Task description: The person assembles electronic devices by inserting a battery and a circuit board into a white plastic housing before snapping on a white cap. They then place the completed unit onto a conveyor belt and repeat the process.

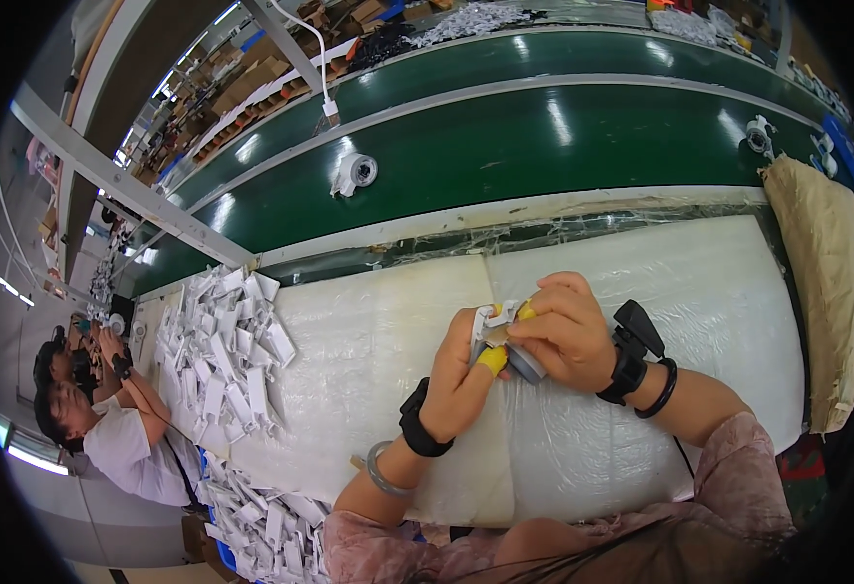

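Observation:
Over the padded worktop, both my hands meet at a white and grey plastic part (523,361). My left hand (461,377) is wrapped round its left side, with yellow covering on the thumb. From the right, my right hand (568,333) presses its bent fingers against the top of the same part; yellow covering shows on a finger there too. What lies under the right fingertips is partly hidden. Dark straps circle both wrists.
White plastic pieces are heaped (227,350) on the worktop's left, and more fill a blue bin (224,551) below. A green conveyor (466,146) carries a white round fitting (358,173). Brown paper (816,292) stands right. A co-worker (135,443) sits far left.

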### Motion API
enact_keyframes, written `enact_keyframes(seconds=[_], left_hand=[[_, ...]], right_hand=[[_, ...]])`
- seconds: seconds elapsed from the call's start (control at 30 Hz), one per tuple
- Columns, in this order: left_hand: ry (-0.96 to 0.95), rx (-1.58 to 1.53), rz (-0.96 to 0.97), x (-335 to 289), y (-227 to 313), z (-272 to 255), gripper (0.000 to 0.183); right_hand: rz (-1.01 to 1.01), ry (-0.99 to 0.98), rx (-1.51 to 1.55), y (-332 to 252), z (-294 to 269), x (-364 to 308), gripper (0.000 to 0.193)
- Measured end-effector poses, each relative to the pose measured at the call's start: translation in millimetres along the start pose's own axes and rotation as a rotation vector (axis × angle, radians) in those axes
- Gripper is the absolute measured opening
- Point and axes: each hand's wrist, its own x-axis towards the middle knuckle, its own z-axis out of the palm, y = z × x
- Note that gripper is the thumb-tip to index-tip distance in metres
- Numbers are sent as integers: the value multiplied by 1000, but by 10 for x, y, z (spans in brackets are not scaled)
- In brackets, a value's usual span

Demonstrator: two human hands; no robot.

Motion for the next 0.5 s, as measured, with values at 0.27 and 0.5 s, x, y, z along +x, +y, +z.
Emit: enact_keyframes(seconds=[0.27, 0.5], left_hand=[[-25, 151, 86, -16, -23, -12, 42], [-17, 138, 63, -1, -27, 9, 41]], right_hand=[[22, 14, 16, -16, 1, 12, 22], [37, 14, 29, -31, 2, 12, 22]])
